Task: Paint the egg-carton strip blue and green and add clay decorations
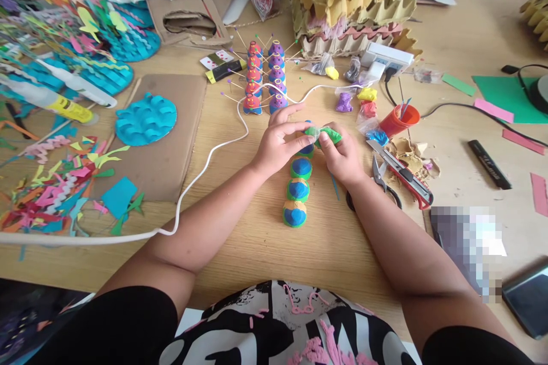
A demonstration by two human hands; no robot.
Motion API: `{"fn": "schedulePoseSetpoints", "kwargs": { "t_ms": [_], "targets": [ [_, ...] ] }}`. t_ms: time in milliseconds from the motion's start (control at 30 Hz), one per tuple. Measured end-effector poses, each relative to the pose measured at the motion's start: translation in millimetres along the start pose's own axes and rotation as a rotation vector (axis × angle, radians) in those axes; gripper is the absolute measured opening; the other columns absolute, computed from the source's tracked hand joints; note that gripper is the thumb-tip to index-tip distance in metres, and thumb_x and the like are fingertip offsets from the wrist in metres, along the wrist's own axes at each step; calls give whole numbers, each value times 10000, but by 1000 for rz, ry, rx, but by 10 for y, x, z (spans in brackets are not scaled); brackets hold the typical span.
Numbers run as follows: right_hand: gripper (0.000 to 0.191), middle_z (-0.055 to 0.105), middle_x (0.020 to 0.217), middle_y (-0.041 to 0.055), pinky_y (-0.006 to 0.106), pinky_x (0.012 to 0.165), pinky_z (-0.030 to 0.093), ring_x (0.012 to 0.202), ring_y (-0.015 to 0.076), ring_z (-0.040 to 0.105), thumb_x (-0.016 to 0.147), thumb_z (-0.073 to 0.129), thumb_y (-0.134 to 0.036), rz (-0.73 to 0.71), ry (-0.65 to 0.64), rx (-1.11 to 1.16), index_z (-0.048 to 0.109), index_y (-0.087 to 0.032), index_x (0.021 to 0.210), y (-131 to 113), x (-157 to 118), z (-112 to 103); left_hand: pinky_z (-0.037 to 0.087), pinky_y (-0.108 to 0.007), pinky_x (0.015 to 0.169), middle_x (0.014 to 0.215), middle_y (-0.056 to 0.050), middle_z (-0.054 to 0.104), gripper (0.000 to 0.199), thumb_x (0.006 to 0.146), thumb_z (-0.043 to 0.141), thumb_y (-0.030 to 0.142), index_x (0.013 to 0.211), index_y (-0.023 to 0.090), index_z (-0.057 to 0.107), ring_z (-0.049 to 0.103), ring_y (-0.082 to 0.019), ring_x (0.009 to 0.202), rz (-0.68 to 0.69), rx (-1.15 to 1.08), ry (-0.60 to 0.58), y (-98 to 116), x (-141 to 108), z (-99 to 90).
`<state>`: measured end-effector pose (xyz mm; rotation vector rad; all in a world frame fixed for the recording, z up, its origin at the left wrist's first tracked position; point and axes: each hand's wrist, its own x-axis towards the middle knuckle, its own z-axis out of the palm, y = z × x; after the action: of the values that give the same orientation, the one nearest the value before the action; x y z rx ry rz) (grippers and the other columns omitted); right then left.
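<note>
Both hands are closed on one small thing, a plastic-wrapped lump of green clay (333,135), held out in front of the person over the wooden table (240,205). The right hand (343,158) grips the green body of it between thumb and fingers, while the left hand (278,145) pinches its clear plastic end with thumb and forefinger, the other fingers raised and spread. With that lump as the clock's centre and 12 pointing to the far side, a row of egg-carton cups (301,168) painted green, blue and orange runs from just beside the hands toward 7 o'clock, its far end partly hidden by the fingers. A red caterpillar (253,75) and a purple caterpillar (277,74) stand side by side between 10 and 11. More wrapped clay, a purple packet (343,102) at 1 and a red packet (369,108) at 2, lies near an orange cup (396,122) close to 3. A utility knife (400,172) and scissors (378,171) lie around 4, and a scalloped blue disc (146,118) rests on cardboard (166,162) at 9.
</note>
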<state>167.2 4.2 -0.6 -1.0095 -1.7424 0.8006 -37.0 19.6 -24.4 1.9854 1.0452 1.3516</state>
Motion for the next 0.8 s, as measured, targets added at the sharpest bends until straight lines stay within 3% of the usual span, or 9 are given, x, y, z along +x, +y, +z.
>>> {"fn": "schedulePoseSetpoints", "kwargs": {
  "t_ms": [267,467,800],
  "targets": [
    [631,519,708,-13,338,679,416,670,150,480,1037,456,-824,-18,-21,-57,484,-248,781,-26,-7,-5,410,-547,1331,1555,-138,681,452,982,741,656,1164,251,827,596,-314,1512,-3,-83,-81,12,22,-5],
    [641,519,694,-12,343,658,398,654,153,476,1040,434,-830,-36,-12,-82,484,-249,773,-21,-10,17,435,-549,1302,1354,-116,775,422,988,735,648,1099,251,822,622,-303,1442,19,-29,-15,47,17,33],
    [648,536,689,-7,348,654,400,653,157,498,1041,423,-833,-25,-5,-79,504,-252,765,-1,-18,43,467,-519,1271,1169,-78,802,327,1058,674,563,1018,253,773,671,-258,1315,127,53,53,77,9,82]
  ]
}}
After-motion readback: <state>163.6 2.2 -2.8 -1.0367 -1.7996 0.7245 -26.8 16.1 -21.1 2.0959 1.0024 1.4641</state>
